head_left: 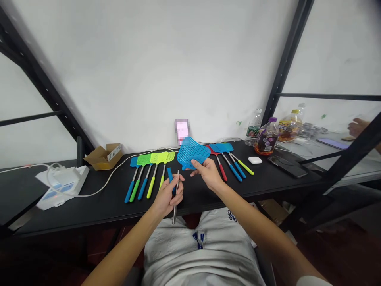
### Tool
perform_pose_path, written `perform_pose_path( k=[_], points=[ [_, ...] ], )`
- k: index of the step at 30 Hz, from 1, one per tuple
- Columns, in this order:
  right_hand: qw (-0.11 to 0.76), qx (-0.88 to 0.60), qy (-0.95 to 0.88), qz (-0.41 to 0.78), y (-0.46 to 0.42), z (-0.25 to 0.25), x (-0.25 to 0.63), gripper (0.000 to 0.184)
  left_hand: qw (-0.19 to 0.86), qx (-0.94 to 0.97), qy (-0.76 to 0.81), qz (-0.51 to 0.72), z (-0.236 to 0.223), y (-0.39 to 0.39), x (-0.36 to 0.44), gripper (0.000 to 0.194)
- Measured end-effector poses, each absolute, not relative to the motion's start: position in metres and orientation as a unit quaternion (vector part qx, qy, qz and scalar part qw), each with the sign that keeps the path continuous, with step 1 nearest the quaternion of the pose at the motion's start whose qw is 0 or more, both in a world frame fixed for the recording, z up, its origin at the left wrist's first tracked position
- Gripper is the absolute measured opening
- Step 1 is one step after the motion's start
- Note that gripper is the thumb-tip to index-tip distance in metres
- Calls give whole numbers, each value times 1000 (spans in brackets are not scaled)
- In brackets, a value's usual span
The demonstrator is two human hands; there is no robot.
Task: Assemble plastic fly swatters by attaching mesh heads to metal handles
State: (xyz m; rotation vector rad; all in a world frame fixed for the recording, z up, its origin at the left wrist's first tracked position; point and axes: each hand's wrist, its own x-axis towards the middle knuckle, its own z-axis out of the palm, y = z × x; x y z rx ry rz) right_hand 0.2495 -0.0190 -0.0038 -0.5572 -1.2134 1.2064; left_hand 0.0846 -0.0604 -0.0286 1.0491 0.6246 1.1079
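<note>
My left hand (167, 195) is closed around a thin metal rod (174, 214) and a blue plastic piece (169, 174) that looks like a fly swatter handle. The rod stands nearly upright, its lower end over my lap. Just to the right, my right hand (210, 174) pinches a blue perforated fly swatter head (192, 153) by its lower edge. The head is apart from the rod. Left of my hands, several fly swatters (143, 184) in blue, green and yellow lie side by side. Another group, with a red-handled fly swatter (222, 171), lies to the right.
At the left of the black table (98, 202) are an open cardboard box (104, 157) and a white power strip (64, 184) with a cable. A phone (182, 129) leans on the wall. Rightward are a white earbud case (255, 160), bottles (267, 137) and a black phone (287, 166).
</note>
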Motion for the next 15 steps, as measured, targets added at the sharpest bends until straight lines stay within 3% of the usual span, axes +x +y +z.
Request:
perform_pose_path(
  k=[15],
  points=[
    [609, -239, -574, 493, -22, -3, 250, 36, 672, 474, 305, 480, -31, -60, 84, 35]
  ],
)
